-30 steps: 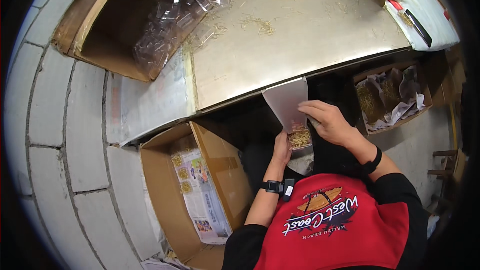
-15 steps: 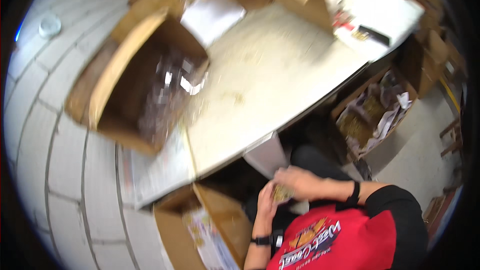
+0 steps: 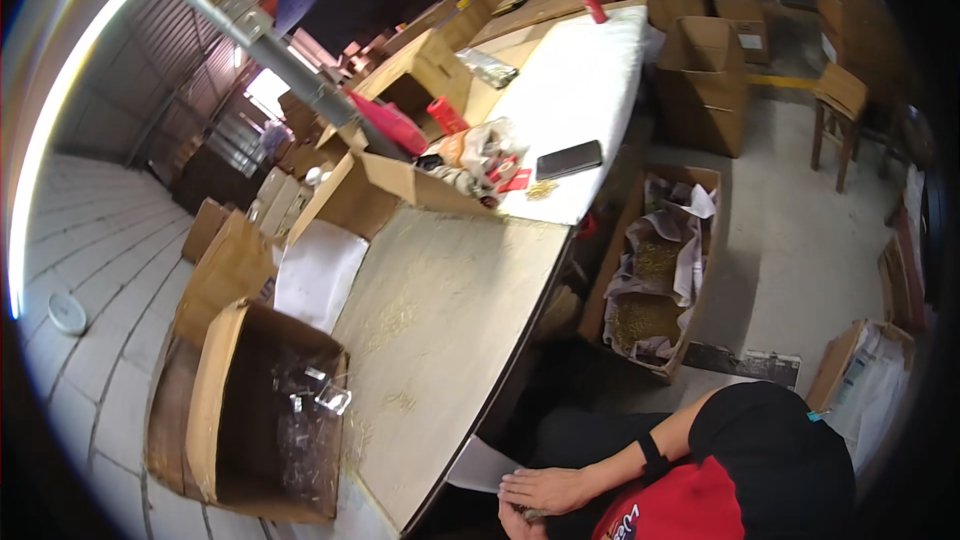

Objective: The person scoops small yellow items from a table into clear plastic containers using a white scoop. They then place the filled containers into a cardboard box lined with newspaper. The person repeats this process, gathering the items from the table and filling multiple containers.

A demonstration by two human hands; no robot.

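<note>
At the lower edge my right hand [image 3: 548, 490] lies across my left hand [image 3: 518, 522], its fingers straight and close together. Between the palms a little of a small bundle of gold-coloured pieces [image 3: 534, 514] shows; the hands mostly hide it. Both hands are closed about it. Just beyond my fingertips a white sheet-like piece [image 3: 484, 464] juts from the near edge of the worktable [image 3: 440, 280]. Thin gold-coloured bits [image 3: 392, 325] are scattered on the tabletop.
On the left a tipped cardboard box [image 3: 225, 390] holds clear plastic pieces [image 3: 305, 440]. Farther along the table lie a black phone [image 3: 569, 159], crumpled bags [image 3: 485, 148] and a red can [image 3: 589, 0]. Right of the table, a long carton [image 3: 712, 240] contains gold-coloured pieces. A wooden stool [image 3: 838, 105] stands beyond.
My view has swung upward and right, bringing the far room into sight. My hands now appear lower, with the right covering more of the left and its bundle.
</note>
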